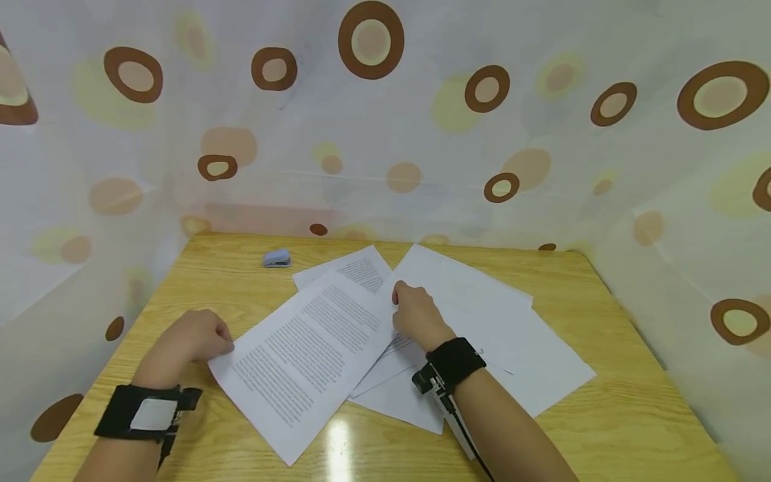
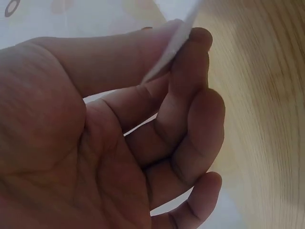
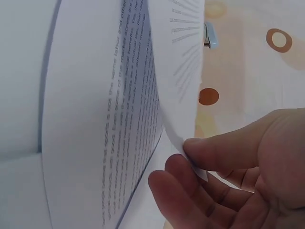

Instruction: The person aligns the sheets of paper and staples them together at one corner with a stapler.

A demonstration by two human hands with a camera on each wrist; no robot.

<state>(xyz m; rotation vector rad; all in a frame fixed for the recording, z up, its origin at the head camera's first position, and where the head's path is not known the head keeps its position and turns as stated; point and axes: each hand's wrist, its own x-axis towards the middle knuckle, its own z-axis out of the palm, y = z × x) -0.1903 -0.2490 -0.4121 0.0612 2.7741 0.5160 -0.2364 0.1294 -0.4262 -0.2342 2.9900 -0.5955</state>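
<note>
Wooden tabletop [image 1: 602, 415] carries one stapler [image 1: 277, 258] (small, blue); left hand [image 1: 191, 338] and right hand [image 1: 415, 314] each pinch one printed sheet [image 1: 307, 351].

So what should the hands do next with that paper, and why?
Probably lift the printed page off the loose sheets and square it up. The left hand pinches its near corner and the right hand pinches its far edge, while the pages under it lie fanned and crooked on the table.
</note>
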